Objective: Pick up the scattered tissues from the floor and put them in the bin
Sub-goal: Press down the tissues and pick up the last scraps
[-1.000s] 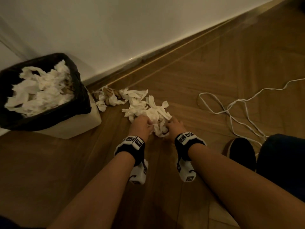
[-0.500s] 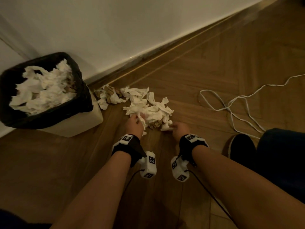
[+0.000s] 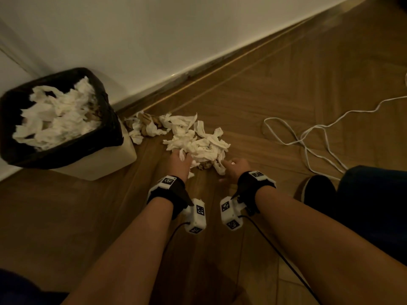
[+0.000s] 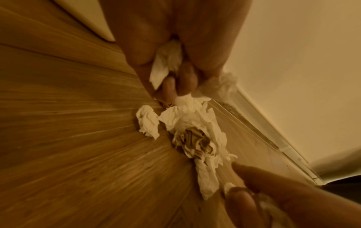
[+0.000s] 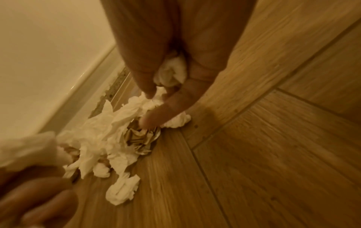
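Observation:
A heap of crumpled white tissues lies on the wooden floor, with a brownish crumpled wad at its near edge. My left hand sits at the heap's left side, its fingers curled round a bunch of tissue. My right hand is at the heap's right side and grips a small tissue wad in its palm, one finger reaching toward the brown wad. The bin, lined with a black bag, stands to the left, full of tissues.
More tissues and brown paper lie against the bin by the skirting board. A white cable loops over the floor on the right. A dark shoe and trouser leg are near my right forearm.
Both hands have drawn back a little toward me and apart, from the heap's middle to its two sides. The heap has spread slightly.

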The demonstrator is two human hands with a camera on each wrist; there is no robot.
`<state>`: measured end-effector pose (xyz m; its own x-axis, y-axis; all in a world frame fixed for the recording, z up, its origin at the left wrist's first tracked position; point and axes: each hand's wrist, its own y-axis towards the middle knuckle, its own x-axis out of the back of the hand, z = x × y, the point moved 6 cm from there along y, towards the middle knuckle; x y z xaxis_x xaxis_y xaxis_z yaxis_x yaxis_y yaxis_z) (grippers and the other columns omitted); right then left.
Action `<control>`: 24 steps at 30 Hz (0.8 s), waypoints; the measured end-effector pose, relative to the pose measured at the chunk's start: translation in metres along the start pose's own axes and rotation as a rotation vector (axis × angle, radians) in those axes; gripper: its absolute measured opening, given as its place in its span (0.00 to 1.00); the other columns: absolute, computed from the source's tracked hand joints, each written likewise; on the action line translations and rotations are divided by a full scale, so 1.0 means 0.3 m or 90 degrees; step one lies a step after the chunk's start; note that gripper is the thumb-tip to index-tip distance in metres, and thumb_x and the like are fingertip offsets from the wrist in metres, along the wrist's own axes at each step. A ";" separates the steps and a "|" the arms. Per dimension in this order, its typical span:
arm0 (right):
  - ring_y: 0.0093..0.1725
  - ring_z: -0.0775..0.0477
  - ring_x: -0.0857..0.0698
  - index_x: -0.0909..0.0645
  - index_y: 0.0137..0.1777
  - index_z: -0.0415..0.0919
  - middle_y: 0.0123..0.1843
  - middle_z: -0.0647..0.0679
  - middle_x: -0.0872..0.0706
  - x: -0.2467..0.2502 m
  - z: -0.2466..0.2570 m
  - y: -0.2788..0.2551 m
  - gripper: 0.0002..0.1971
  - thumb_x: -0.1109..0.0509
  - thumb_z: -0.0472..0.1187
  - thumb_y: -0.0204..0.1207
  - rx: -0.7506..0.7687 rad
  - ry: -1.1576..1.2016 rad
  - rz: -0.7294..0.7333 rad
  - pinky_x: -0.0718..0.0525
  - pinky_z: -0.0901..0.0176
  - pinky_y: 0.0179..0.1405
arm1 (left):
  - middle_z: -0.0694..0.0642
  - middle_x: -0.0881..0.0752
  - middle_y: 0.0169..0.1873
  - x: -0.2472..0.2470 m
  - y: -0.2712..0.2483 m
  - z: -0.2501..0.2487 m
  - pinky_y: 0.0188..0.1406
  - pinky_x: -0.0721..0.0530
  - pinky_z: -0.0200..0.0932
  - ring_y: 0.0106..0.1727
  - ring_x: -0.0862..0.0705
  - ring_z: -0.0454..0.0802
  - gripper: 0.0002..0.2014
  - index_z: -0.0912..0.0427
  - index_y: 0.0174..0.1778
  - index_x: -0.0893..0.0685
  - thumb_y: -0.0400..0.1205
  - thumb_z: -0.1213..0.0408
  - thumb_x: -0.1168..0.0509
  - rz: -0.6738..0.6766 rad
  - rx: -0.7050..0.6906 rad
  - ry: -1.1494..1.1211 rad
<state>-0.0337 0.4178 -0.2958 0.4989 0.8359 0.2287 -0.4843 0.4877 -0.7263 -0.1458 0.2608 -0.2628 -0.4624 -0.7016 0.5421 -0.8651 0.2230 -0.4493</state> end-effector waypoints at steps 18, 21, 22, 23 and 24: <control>0.41 0.44 0.21 0.27 0.71 0.30 0.44 0.41 0.19 -0.083 0.251 -0.193 0.21 0.50 0.27 0.82 0.130 -0.233 0.042 0.27 0.60 0.31 | 0.61 0.20 0.47 0.155 -0.113 -0.180 0.54 0.21 0.56 0.45 0.20 0.59 0.17 0.55 0.67 0.34 0.82 0.67 0.47 0.007 -0.041 -0.201; 0.37 0.47 0.22 0.19 0.63 0.37 0.49 0.40 0.16 -0.135 0.371 -0.256 0.19 0.47 0.27 0.81 0.230 -0.277 0.028 0.25 0.60 0.32 | 0.59 0.24 0.57 0.246 -0.156 -0.310 0.60 0.23 0.55 0.52 0.22 0.55 0.20 0.55 0.69 0.35 0.81 0.75 0.49 0.031 -0.166 -0.206; 0.46 0.42 0.19 0.16 0.60 0.36 0.56 0.37 0.15 -0.163 0.419 -0.292 0.17 0.45 0.27 0.81 0.284 -0.301 0.018 0.21 0.55 0.41 | 0.58 0.26 0.59 0.303 -0.171 -0.348 0.62 0.23 0.56 0.58 0.23 0.56 0.23 0.54 0.68 0.33 0.80 0.79 0.51 0.008 -0.212 -0.193; 0.55 0.38 0.19 0.15 0.58 0.36 0.59 0.35 0.16 -0.189 0.468 -0.326 0.17 0.44 0.27 0.80 0.338 -0.311 0.007 0.19 0.50 0.53 | 0.56 0.27 0.61 0.362 -0.185 -0.380 0.64 0.23 0.56 0.63 0.24 0.56 0.26 0.52 0.66 0.30 0.77 0.82 0.51 -0.024 -0.245 -0.178; 0.61 0.35 0.21 0.15 0.58 0.36 0.60 0.34 0.15 -0.218 0.515 -0.366 0.16 0.43 0.27 0.80 0.389 -0.311 -0.009 0.21 0.47 0.62 | 0.56 0.28 0.63 0.426 -0.193 -0.403 0.64 0.22 0.53 0.66 0.26 0.56 0.30 0.47 0.62 0.26 0.74 0.84 0.52 -0.058 -0.273 -0.165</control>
<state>-0.1241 0.3484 -0.1309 0.2034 0.7760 0.5971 -0.8607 0.4324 -0.2687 -0.1783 0.2399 -0.0817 -0.3649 -0.8641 0.3466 -0.9269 0.3724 -0.0473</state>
